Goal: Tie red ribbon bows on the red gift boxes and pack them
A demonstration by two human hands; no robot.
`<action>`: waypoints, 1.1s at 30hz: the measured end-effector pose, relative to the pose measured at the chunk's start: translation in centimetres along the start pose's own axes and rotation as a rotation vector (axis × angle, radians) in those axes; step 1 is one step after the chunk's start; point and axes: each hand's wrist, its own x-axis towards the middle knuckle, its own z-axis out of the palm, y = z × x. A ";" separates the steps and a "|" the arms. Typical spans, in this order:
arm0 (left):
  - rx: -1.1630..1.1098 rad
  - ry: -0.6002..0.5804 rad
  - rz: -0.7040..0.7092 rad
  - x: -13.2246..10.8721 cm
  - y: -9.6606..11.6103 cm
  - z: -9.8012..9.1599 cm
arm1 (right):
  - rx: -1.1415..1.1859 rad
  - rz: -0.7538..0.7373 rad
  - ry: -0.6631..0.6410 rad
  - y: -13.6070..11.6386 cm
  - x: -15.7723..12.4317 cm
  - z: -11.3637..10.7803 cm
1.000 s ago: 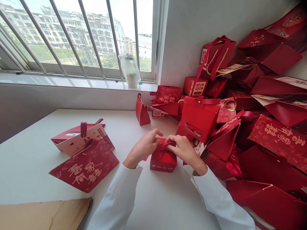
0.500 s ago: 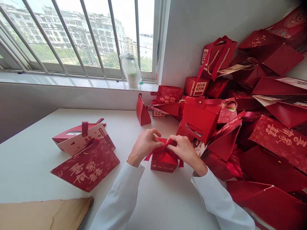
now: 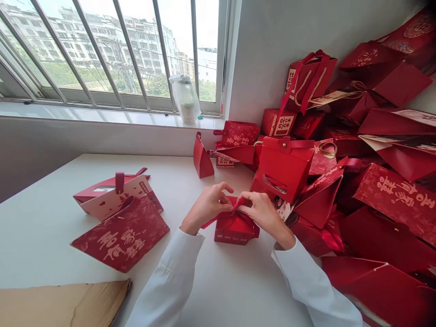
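Your left hand (image 3: 208, 204) and right hand (image 3: 260, 212) are curled close together, fingertips pinching a red ribbon (image 3: 239, 204) above a small red card box (image 3: 235, 231). The box sits on the white bench (image 3: 44, 227) toward its right side, beside heaped red paper gift bags (image 3: 391, 195). It should be light but crushable, so steady it by its lower sides; the ribbon may slip.

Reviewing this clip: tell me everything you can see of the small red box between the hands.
The small red box is made of card, with small pale print along its front face. It sits on the white table. A red ribbon crosses its top and gathers at the middle, with ends at both sides. The left hand and right hand pinch the ribbon, hiding part of the top.
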 end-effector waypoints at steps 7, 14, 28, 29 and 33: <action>-0.003 0.040 0.003 0.1 -0.2 -0.1 | 0.046 0.003 -0.050 -0.2 0.1 -0.6; -0.002 0.043 -0.082 0.0 0.1 -0.1 | 0.104 -0.017 -0.100 -0.1 0.0 -1.4; -0.348 -0.076 -0.326 1.0 -2.0 -1.3 | 0.009 -0.024 -0.079 -0.2 -0.3 -1.8; -0.339 -0.079 -0.339 1.0 -2.1 -1.3 | 0.008 -0.024 -0.080 -0.2 -0.3 -1.8; -0.304 -0.019 -0.390 1.1 -2.2 -1.4 | -0.021 0.003 -0.090 -0.2 -0.4 -1.7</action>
